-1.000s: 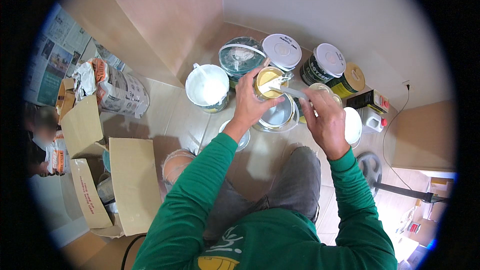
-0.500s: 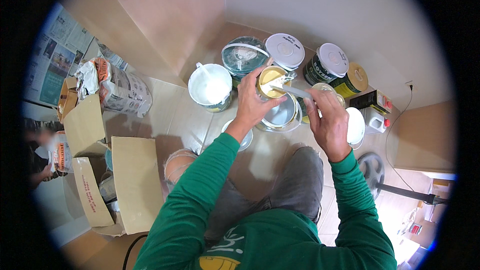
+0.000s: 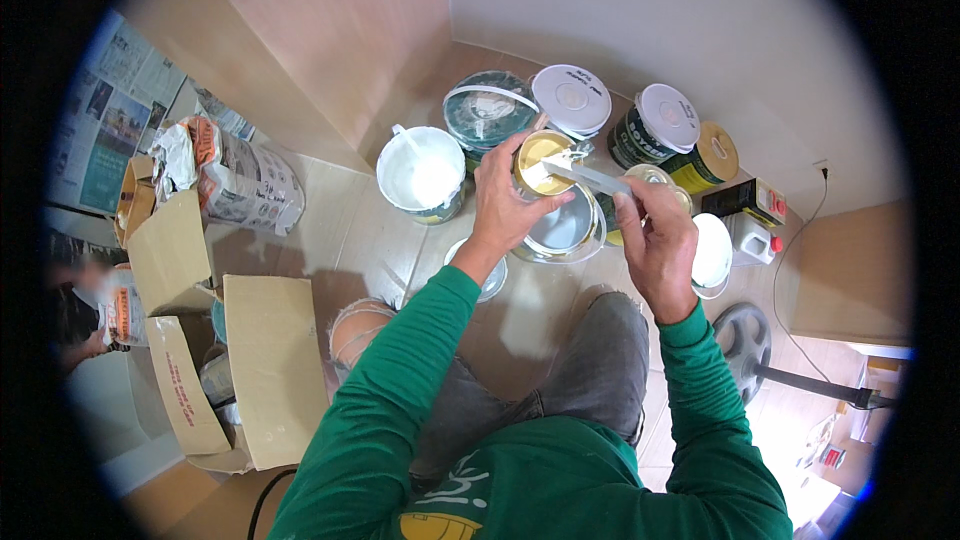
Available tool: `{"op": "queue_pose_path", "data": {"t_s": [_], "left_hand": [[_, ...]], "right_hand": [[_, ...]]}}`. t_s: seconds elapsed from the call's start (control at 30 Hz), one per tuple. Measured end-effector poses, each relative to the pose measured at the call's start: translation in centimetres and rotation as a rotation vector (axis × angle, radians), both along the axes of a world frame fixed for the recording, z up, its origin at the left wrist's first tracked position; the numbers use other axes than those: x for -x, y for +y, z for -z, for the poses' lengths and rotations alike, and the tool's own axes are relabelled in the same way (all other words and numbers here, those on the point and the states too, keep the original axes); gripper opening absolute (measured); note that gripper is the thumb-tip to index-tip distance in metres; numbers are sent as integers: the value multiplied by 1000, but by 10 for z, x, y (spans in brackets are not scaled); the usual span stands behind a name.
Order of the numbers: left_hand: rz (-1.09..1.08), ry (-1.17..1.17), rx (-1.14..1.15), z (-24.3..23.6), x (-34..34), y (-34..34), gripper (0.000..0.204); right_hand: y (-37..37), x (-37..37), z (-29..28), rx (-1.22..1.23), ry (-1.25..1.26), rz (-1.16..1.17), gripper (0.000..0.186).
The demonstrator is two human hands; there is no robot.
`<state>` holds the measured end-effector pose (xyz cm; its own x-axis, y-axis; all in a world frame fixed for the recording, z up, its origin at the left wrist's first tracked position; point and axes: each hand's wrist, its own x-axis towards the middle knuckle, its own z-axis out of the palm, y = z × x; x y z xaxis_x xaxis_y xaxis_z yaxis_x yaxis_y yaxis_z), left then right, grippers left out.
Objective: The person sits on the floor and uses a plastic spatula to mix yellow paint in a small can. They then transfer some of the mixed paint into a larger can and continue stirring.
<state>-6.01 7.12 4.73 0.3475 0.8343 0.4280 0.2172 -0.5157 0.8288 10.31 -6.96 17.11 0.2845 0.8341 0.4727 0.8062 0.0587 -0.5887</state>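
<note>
My left hand [image 3: 500, 202] grips a small can [image 3: 540, 150] with a yellow inside and white material in it. My right hand [image 3: 658, 238] is closed on a pale flat scraper [image 3: 600, 178], its far end in the can among the white material. Directly beneath the can is a round open container [image 3: 558, 225] with pale grey contents, and a shallow round container [image 3: 485, 285] is partly behind my left arm. A white bucket [image 3: 410, 170] with a stick in it stands left of my hands. A lidded green bucket [image 3: 480, 105] is behind them.
Lidded pails [image 3: 665, 120], a jug [image 3: 752, 235] and a white-topped container [image 3: 710, 255] stand right. A grey wheel base with pole [image 3: 740, 360] is lower right. Cardboard boxes [image 3: 265, 360] and a wrapped container [image 3: 255, 190] lie left, beside another person [image 3: 80, 340] with a printed bag.
My hands have shifted very slightly rightward in the view since a second ago, still holding the can and scraper. At the far left, the other person's hand and bag have moved slightly.
</note>
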Motion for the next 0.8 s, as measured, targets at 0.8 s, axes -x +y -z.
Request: {"op": "queue_pose_path", "data": {"t_s": [0.8], "left_hand": [[-42, 59, 8, 21, 5, 9, 104]], "right_hand": [[-9, -36, 25, 179, 1428, 80, 23]]}}
